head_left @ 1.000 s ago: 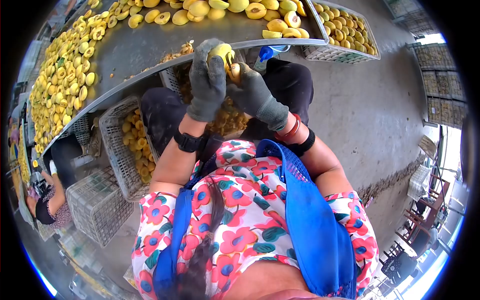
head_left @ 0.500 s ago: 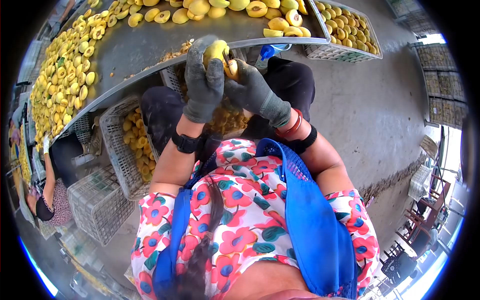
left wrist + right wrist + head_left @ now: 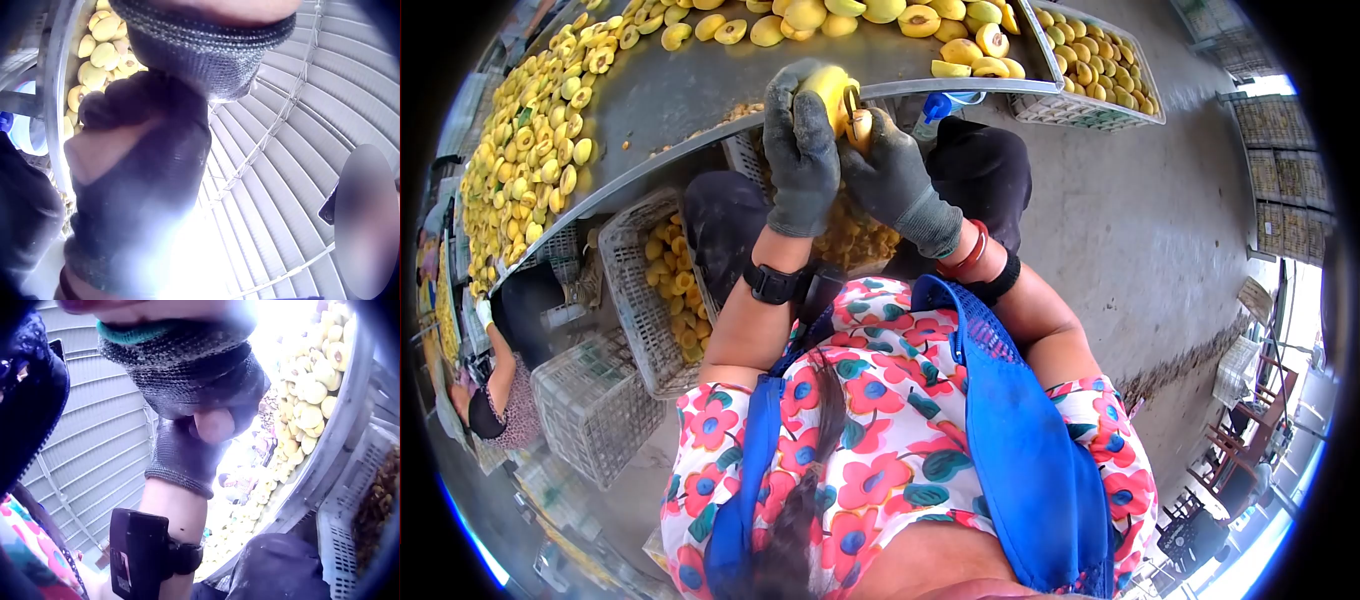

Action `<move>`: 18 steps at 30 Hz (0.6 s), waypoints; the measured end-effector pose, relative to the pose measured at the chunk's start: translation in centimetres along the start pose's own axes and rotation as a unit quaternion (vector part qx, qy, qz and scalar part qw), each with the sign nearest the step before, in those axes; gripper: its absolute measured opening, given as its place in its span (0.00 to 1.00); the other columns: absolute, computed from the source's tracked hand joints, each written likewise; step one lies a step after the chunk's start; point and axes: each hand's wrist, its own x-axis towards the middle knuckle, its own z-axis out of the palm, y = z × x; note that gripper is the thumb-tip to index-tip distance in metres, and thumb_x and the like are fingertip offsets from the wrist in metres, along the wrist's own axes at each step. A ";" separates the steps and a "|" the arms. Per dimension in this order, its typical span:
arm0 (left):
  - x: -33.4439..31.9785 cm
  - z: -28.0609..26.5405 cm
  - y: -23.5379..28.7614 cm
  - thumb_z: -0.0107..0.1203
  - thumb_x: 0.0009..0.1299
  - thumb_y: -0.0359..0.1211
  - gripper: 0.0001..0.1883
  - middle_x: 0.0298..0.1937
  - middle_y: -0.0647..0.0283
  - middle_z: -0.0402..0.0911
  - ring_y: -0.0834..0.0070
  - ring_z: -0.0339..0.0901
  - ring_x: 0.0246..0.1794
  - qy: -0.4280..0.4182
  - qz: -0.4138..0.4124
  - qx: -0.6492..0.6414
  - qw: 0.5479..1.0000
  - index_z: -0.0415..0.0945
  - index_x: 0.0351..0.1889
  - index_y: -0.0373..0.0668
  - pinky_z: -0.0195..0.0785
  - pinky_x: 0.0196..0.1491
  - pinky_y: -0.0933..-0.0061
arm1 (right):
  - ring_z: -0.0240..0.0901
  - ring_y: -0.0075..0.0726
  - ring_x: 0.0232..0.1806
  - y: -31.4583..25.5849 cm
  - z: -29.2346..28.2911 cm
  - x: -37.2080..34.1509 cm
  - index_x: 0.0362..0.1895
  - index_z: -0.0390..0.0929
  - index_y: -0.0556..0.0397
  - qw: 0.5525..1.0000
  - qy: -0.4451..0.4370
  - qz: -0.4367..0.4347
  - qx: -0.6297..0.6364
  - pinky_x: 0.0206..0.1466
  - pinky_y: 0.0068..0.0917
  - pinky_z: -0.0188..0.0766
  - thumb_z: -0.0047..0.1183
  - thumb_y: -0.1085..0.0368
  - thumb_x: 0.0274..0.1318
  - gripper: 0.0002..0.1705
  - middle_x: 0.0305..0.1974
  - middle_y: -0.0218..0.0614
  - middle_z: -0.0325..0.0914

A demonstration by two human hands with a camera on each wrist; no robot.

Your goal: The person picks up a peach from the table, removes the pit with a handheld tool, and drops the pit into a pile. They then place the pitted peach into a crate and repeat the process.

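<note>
In the head view, my gloved left hand (image 3: 800, 150) curls round a yellow peach (image 3: 830, 95) at the table's front edge. My gloved right hand (image 3: 892, 170) is up against the peach's right side. The bare tip of its thumb (image 3: 860, 128) shows past the glove. A thin dark tool (image 3: 852, 100) lies between that thumb and the peach; most of it is hidden. The left wrist view shows the right glove (image 3: 137, 181) and its bare thumb. In the right wrist view the right glove (image 3: 206, 381) covers the peach.
Cut peaches (image 3: 530, 160) heap over the metal table (image 3: 670, 90). A crate of peaches (image 3: 1100, 65) stands beyond its right end. Another crate (image 3: 630, 260) holds peach halves by my left knee, and a grey crate (image 3: 595, 400) sits beside it. A blue-capped container (image 3: 938, 108) is under the edge.
Both hands have risen and shifted slightly left with the peach, and more of its yellow side shows. Another person at far left has stretched an arm toward the table.
</note>
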 end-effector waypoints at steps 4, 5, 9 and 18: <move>0.0 -0.6 -0.1 0.40 0.75 0.43 0.21 0.50 0.54 0.73 0.66 0.73 0.48 -0.013 0.062 0.041 0.997 0.67 0.54 0.36 0.67 0.52 0.68 | 0.76 0.57 0.32 -0.6 0.0 0.0 0.40 0.69 0.59 1.000 0.001 0.003 0.026 0.33 0.41 0.73 0.52 0.66 0.53 0.12 0.28 0.51 0.76; 0.1 -0.7 0.2 0.40 0.75 0.43 0.21 0.51 0.55 0.74 0.67 0.73 0.49 -0.018 0.072 0.057 0.996 0.67 0.54 0.35 0.66 0.54 0.68 | 0.76 0.57 0.33 -0.6 -0.1 0.1 0.40 0.69 0.59 1.000 -0.002 -0.016 0.019 0.33 0.41 0.73 0.53 0.66 0.53 0.13 0.29 0.52 0.76; 0.6 -0.7 1.5 0.38 0.74 0.42 0.21 0.52 0.53 0.74 0.64 0.73 0.50 -0.039 0.141 0.113 0.983 0.68 0.53 0.34 0.65 0.56 0.66 | 0.76 0.58 0.34 -0.9 -0.4 0.8 0.40 0.69 0.60 0.998 -0.020 -0.057 -0.006 0.35 0.39 0.73 0.53 0.65 0.53 0.13 0.31 0.53 0.76; 1.8 -1.2 1.4 0.43 0.75 0.41 0.20 0.49 0.52 0.75 0.64 0.76 0.46 -0.093 0.145 0.099 0.980 0.67 0.56 0.36 0.70 0.50 0.67 | 0.70 0.26 0.22 -2.8 -3.1 1.7 0.46 0.68 0.57 0.950 -0.190 0.193 0.156 0.25 0.24 0.68 0.50 0.66 0.60 0.12 0.24 0.33 0.72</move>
